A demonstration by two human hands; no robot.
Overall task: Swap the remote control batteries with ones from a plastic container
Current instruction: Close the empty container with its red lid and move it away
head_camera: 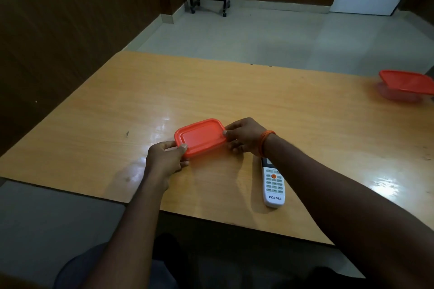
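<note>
Left hand (166,159), right hand (246,138) clasping container (200,137)

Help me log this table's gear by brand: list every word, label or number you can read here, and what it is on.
"VOLTAS": on the near end of the white remote control.
Button labels on the remote control: too small to read.
Orange lid of the held container: no text visible.
Second orange-lidded container at far right: blurred, no text readable.
</note>
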